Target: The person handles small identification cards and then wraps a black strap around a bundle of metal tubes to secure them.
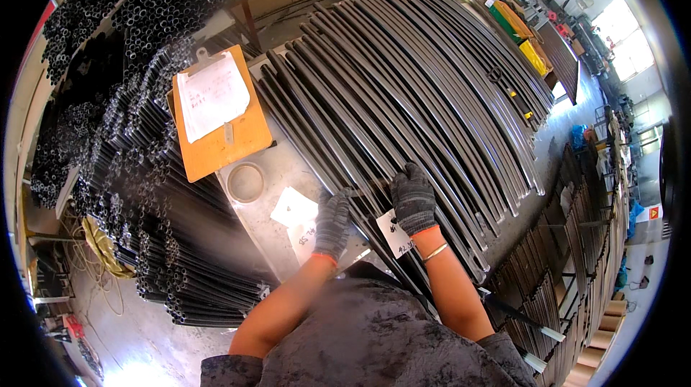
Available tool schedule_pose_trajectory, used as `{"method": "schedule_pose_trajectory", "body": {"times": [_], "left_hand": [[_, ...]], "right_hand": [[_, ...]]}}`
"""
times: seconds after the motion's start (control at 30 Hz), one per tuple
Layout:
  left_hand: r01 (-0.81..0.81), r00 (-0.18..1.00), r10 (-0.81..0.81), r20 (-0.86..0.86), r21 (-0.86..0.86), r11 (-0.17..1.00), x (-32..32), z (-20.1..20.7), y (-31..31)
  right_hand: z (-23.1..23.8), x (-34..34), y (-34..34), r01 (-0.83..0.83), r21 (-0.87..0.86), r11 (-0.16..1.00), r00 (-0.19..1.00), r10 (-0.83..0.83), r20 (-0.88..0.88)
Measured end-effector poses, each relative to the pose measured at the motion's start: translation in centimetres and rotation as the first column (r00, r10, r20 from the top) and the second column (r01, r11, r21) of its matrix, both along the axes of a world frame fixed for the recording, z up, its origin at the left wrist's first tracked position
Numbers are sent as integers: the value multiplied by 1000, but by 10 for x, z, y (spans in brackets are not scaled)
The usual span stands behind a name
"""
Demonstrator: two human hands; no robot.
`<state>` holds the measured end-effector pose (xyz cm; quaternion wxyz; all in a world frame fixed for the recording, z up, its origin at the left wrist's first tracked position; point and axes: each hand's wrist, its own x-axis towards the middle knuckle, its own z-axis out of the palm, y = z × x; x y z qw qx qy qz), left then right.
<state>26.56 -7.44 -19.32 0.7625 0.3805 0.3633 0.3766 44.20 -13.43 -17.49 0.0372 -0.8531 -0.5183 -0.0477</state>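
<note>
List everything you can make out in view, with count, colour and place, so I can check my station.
Laid-out tubes: many, dark grey, centre to upper right
Stacked tubes: too many to count, black, left side
Work surface: one, light grey, left of centre
Clipboard: one, orange-brown, upper left of centre
Clipped paper: white, on clipboard
Ring-shaped item: one, tan, below clipboard
Loose slips: two, white, beside left hand
Marked slip: one, white, beside right hand
Gold wrapping: one, lower left
Smaller background items: uncounted
Left hand: one, dark grey glove, orange cuff, centre
Right hand: one, same glove and cuff, right of left hand
</note>
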Motion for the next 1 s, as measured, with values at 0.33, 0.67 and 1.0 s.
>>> {"method": "schedule_pose_trajectory", "body": {"times": [0.33,0.67,1.0], "left_hand": [[-17,998,12,-57,-91,996,2,0,0],[17,1000,-18,-25,-45,999,0,-1,1],[-12,1000,11,-28,-41,999,-1,-7,1]], "right_hand": [[-11,34,3,-65,-98,993,998,64,-9],[-27,33,-8,-134,-194,972,982,157,107],[-19,49,13,-62,-139,988,996,70,56]]}}
